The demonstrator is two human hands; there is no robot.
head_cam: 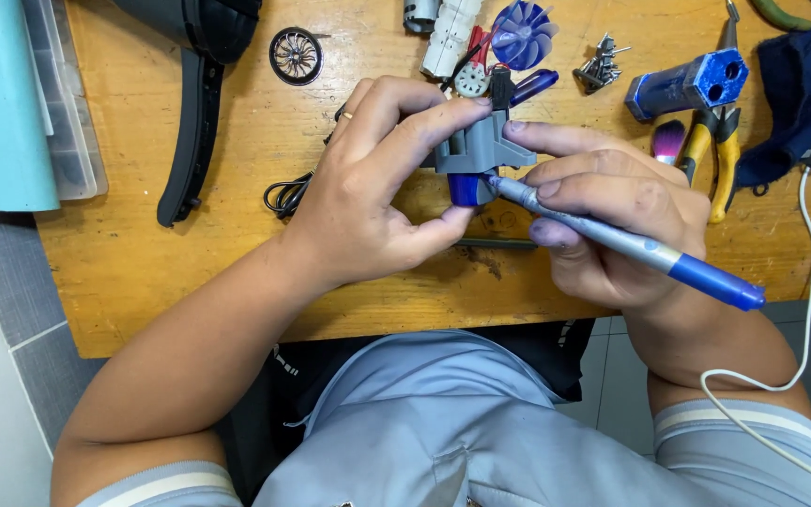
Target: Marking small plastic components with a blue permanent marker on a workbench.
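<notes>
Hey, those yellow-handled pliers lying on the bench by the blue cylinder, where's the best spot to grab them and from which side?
Probably the yellow-handled pliers are best taken by their two handles, from above. The handles lie flat on the wooden bench, side by side and bare, while the jaw end is tucked under the blue cylinder.

We are finding bare wooden table (143, 282) lying open at nine o'clock of our left hand (368, 202), between the black curved housing (194, 122) and the table's near edge. At twelve o'clock the way is crowding: a white motor part (450, 38), a blue fan impeller (523, 33) and a screw pile (598, 66) are standing close together. At two o'clock of our right hand (612, 221), a blue cylinder (687, 84) and yellow-handled pliers (715, 155) are blocking passage. A black cable coil (283, 195) is lying just beside our left wrist.
</notes>
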